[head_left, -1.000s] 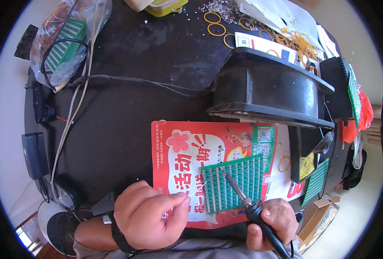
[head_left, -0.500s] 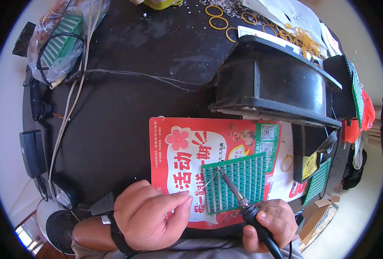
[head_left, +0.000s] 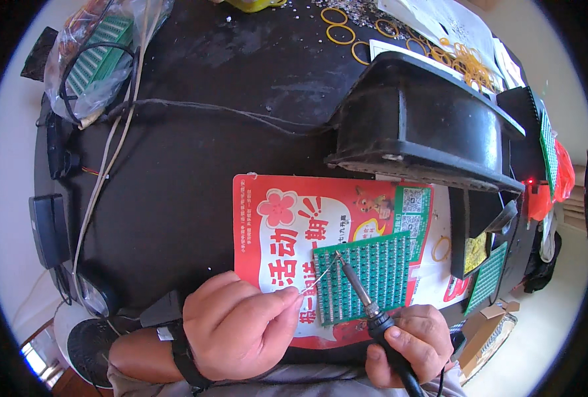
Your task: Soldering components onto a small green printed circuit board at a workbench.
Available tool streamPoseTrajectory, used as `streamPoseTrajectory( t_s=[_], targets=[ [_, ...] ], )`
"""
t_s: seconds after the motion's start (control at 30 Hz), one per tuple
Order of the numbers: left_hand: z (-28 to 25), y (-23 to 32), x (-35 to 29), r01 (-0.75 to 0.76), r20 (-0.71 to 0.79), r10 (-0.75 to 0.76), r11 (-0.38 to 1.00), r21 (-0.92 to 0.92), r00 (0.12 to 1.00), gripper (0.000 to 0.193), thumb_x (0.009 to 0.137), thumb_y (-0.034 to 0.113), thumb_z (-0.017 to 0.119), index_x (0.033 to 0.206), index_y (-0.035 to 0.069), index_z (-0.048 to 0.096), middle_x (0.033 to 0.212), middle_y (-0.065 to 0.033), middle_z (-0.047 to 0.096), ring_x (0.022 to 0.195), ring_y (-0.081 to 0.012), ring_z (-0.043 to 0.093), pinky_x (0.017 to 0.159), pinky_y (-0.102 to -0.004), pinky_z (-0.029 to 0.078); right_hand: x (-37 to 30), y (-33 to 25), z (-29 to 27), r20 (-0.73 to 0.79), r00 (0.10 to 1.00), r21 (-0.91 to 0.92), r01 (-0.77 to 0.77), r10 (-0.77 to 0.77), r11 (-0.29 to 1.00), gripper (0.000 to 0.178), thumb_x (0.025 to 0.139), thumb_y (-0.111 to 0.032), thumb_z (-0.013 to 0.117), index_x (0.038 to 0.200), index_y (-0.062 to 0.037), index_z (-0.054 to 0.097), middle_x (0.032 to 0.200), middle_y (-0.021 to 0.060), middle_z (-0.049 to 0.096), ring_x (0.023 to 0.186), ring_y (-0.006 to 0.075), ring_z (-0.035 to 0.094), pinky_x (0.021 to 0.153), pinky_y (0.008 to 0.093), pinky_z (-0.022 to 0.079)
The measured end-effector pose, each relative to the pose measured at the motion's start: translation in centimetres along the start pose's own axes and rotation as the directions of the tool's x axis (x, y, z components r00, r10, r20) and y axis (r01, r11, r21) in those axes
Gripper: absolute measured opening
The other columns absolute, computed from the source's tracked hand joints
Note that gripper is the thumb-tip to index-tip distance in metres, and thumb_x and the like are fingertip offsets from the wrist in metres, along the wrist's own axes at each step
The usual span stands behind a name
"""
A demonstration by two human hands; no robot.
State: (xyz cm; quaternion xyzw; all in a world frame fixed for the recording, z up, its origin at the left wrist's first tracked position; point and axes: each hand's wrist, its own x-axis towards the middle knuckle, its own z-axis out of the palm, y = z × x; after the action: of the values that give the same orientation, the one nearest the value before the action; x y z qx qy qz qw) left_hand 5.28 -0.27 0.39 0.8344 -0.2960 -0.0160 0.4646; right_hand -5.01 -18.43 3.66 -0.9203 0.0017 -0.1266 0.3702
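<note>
A green circuit board (head_left: 373, 278) with rows of small parts lies on a red and white printed sheet (head_left: 254, 205). My right hand (head_left: 410, 344) is closed round the black handle of a soldering iron (head_left: 359, 284), whose tip meets the board near its upper left corner. Between thumb and forefinger, my left hand (head_left: 244, 327) pinches a thin length of solder wire (head_left: 319, 276). The wire's far end reaches up to the iron's tip. A dark band circles my left wrist.
Behind the board stands a black fan-like housing (head_left: 433, 119). To its right are a yellow sponge (head_left: 476, 253) in a holder and another green board (head_left: 486, 281). Rubber bands (head_left: 466, 63) lie at the back. Bagged boards (head_left: 98, 56) and cables (head_left: 102, 178) occupy the left side.
My left hand has shifted slightly right and up with the solder wire. The iron's tip stays near the same corner of the board. A small red light now shows at the right.
</note>
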Motion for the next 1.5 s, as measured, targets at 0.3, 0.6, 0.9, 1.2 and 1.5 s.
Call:
streamPoseTrajectory(
  t_s=[0.3, 0.6, 0.9, 1.2, 1.5],
  targets=[
    [-0.1, -0.3, -0.2, -0.035, 0.055, 0.035, 0.999, -0.01, 0.998, 0.018, 0.067, -0.003, 0.075, 0.081, 0.003, 0.065, 0.061, -0.0072, 0.06, 0.047, -0.0197, 0.055, 0.045, -0.0294, 0.041, -0.1, -0.2, -0.1, -0.002, 1.0, -0.012, -0.02, 0.02, 1.0, 0.034, 0.07, -0.01, 0.07, 0.1, -0.0068, 0.055, 0.073, 0.0083, 0.055, 0.059, 0.0195, 0.053, 0.053, 0.0317, 0.044],
    [-0.1, -0.2, -0.2, -0.054, 0.091, 0.052, 0.998, 0.016, 0.994, 0.019, 0.067, -0.002, 0.075, 0.082, 0.003, 0.065, 0.061, -0.0068, 0.061, 0.048, -0.0204, 0.057, 0.046, -0.0302, 0.042, -0.3, -0.4, -0.3, 0.038, 0.999, -0.032, -0.016, 0.018, 0.999, 0.034, 0.073, -0.01, 0.069, 0.103, -0.0066, 0.053, 0.075, 0.0088, 0.055, 0.06, 0.0198, 0.054, 0.054, 0.032, 0.045],
    [-0.4, -0.3, -0.4, -0.08, 0.137, 0.075, 0.996, 0.03, 0.988, 0.02, 0.067, -0.002, 0.075, 0.084, 0.003, 0.065, 0.061, -0.006, 0.06, 0.049, -0.0212, 0.057, 0.046, -0.031, 0.043, -1.5, 0.1, 0.9, -0.043, 0.997, 0.001, 0.065, -0.065, 0.998, 0.034, 0.073, -0.011, 0.07, 0.101, -0.0042, 0.052, 0.069, 0.0089, 0.054, 0.056, 0.0201, 0.054, 0.053, 0.0323, 0.046],
    [0.2, -0.4, -0.4, -0.138, 0.129, 0.134, 0.99, 0.023, 0.983, 0.02, 0.067, -0.001, 0.075, 0.083, 0.003, 0.064, 0.06, -0.0044, 0.058, 0.047, -0.0203, 0.055, 0.045, -0.0313, 0.043, -3.5, 0.1, 2.6, -0.122, 0.992, 0.181, 0.067, -0.045, 0.981, 0.032, 0.073, -0.003, 0.069, 0.101, 0.0049, 0.055, 0.077, 0.015, 0.056, 0.059, 0.0266, 0.057, 0.055, 0.0369, 0.049],
    [0.2, -0.2, -0.4, -0.156, 0.15, 0.149, 0.987, 0.033, 0.977, 0.019, 0.067, -0.001, 0.075, 0.082, 0.003, 0.064, 0.06, -0.0035, 0.056, 0.045, -0.0197, 0.051, 0.044, -0.0312, 0.04, -2.8, 0.3, 1.0, -0.083, 0.993, 0.017, 0.082, -0.08, 0.997, 0.033, 0.073, -0.011, 0.069, 0.099, -0.0026, 0.052, 0.067, 0.0089, 0.054, 0.055, 0.0203, 0.054, 0.053, 0.0323, 0.048]
  ],
)
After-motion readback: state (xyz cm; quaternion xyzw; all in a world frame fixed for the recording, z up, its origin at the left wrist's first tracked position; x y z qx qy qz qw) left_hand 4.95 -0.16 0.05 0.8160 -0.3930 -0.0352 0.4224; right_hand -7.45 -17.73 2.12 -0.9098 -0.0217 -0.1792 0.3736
